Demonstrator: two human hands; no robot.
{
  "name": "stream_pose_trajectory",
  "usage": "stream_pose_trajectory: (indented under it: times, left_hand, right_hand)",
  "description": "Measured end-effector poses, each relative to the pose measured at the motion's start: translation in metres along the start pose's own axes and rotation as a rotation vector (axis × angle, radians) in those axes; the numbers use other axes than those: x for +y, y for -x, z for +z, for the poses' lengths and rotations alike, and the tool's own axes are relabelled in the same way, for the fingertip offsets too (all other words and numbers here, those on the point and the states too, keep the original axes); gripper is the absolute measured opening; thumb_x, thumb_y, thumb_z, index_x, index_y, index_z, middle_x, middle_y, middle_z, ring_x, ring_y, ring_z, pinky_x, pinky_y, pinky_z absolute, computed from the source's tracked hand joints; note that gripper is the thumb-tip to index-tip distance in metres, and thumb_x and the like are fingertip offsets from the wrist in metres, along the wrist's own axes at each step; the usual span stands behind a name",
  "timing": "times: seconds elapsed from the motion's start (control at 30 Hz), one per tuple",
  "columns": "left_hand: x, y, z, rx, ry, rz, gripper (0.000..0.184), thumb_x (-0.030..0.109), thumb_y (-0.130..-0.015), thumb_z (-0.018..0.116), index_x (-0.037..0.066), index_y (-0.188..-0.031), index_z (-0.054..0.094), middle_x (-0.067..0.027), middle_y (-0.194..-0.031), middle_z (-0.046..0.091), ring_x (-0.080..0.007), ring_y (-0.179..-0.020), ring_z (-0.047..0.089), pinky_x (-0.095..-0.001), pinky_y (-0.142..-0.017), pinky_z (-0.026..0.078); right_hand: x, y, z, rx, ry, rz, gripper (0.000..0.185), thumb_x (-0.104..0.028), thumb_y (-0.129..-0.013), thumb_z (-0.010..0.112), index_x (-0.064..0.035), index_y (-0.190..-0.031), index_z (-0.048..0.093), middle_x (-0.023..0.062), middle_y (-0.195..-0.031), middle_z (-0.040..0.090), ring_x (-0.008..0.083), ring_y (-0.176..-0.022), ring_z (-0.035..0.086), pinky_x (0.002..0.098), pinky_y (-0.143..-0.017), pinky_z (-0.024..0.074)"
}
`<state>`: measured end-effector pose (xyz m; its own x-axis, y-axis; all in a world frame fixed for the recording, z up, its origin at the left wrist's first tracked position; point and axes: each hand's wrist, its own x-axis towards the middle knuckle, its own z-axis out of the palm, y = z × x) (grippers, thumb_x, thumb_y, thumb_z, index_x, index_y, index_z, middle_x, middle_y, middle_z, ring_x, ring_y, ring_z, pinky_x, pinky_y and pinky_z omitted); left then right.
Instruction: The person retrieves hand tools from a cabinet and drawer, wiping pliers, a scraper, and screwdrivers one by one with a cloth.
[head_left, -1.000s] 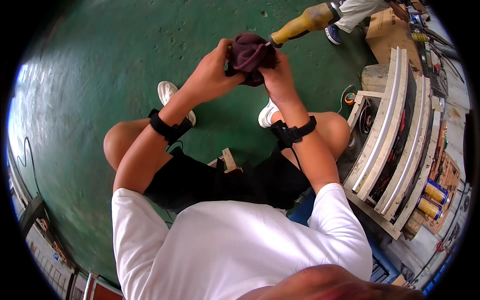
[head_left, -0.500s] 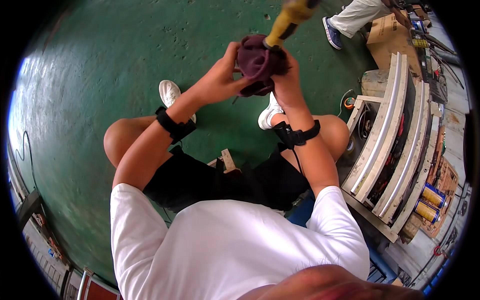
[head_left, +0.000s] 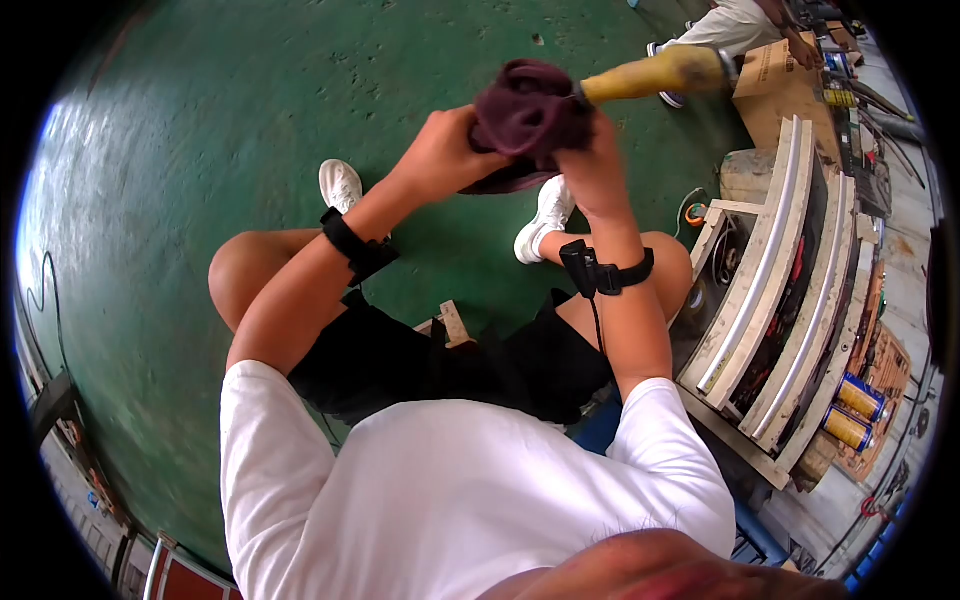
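Observation:
A bunched maroon cloth [head_left: 535, 110] is wrapped round one end of a tool with a yellow handle [head_left: 655, 75], held out above the floor. The handle sticks out to the right of the cloth, blurred, and its far end looks grey. What kind of tool it is stays hidden under the cloth. My left hand [head_left: 448, 152] is closed on the cloth's left side. On the right, my right hand [head_left: 597, 168] is closed round the cloth near where the handle comes out; its fingers are partly hidden.
At right stands a pale drawer cabinet [head_left: 775, 265] with open drawers. Past it, a bench holds yellow-and-blue cans [head_left: 850, 427] and tools. A cardboard box [head_left: 785, 85] is at the upper right, beside another person's leg [head_left: 725, 30]. A small wooden piece [head_left: 455, 322] shows between my legs.
The yellow handle has swung from pointing up and slightly right to pointing right. The cloth has turned with it, and my right hand has shifted a little to the right.

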<state>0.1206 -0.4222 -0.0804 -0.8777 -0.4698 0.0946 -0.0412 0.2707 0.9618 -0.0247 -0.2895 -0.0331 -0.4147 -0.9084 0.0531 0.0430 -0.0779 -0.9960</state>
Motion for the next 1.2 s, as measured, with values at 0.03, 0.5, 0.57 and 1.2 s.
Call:
stream_pose_trajectory:
  times: [0.03, 0.5, 0.57, 1.2]
  left_hand:
    - [-0.003, -0.001, -0.005, -0.029, -0.036, -0.041, 0.037, 0.025, -0.083, 0.078, -0.003, -0.104, 0.064, -0.0165, -0.084, 0.070, -0.0191, -0.076, 0.066, -0.0350, -0.071, 0.055]
    - [-0.012, -0.002, -0.018, -0.072, -0.177, -0.027, 0.035, 0.023, -0.079, 0.077, -0.002, -0.099, 0.064, -0.0219, -0.081, 0.069, -0.0375, -0.077, 0.069, -0.0408, -0.068, 0.054]
    - [-0.012, 0.002, -0.017, -0.082, -0.217, -0.078, 0.031, 0.018, -0.080, 0.074, -0.001, -0.103, 0.064, -0.0213, -0.081, 0.069, -0.0340, -0.074, 0.069, -0.0387, -0.068, 0.054]
    - [-0.021, 0.001, 0.012, -0.024, 0.090, 0.031, 0.020, 0.011, -0.085, 0.064, -0.002, -0.100, 0.060, -0.0218, -0.077, 0.065, -0.0336, -0.071, 0.067, -0.0402, -0.067, 0.051]
  right_hand:
    - [0.004, 0.000, 0.003, 0.000, 0.002, 0.000, 0.030, -0.001, -0.087, 0.067, 0.0000, -0.116, 0.062, 0.0037, -0.101, 0.068, 0.0123, -0.094, 0.066, 0.0269, -0.082, 0.0541]
    - [0.003, -0.001, -0.001, 0.154, -0.177, -0.200, 0.042, 0.000, -0.078, 0.063, 0.0040, -0.120, 0.061, 0.0048, -0.111, 0.069, 0.0113, -0.102, 0.065, 0.0275, -0.094, 0.0508]
    - [0.008, -0.004, 0.014, -0.003, -0.159, -0.134, 0.042, 0.001, -0.078, 0.062, 0.0033, -0.119, 0.061, 0.0041, -0.109, 0.068, 0.0108, -0.098, 0.063, 0.0269, -0.091, 0.0502]
    - [0.017, -0.011, 0.031, 0.117, 0.021, -0.233, 0.038, 0.001, -0.080, 0.061, 0.0024, -0.118, 0.061, 0.0061, -0.109, 0.068, 0.0127, -0.094, 0.064, 0.0286, -0.087, 0.0517]
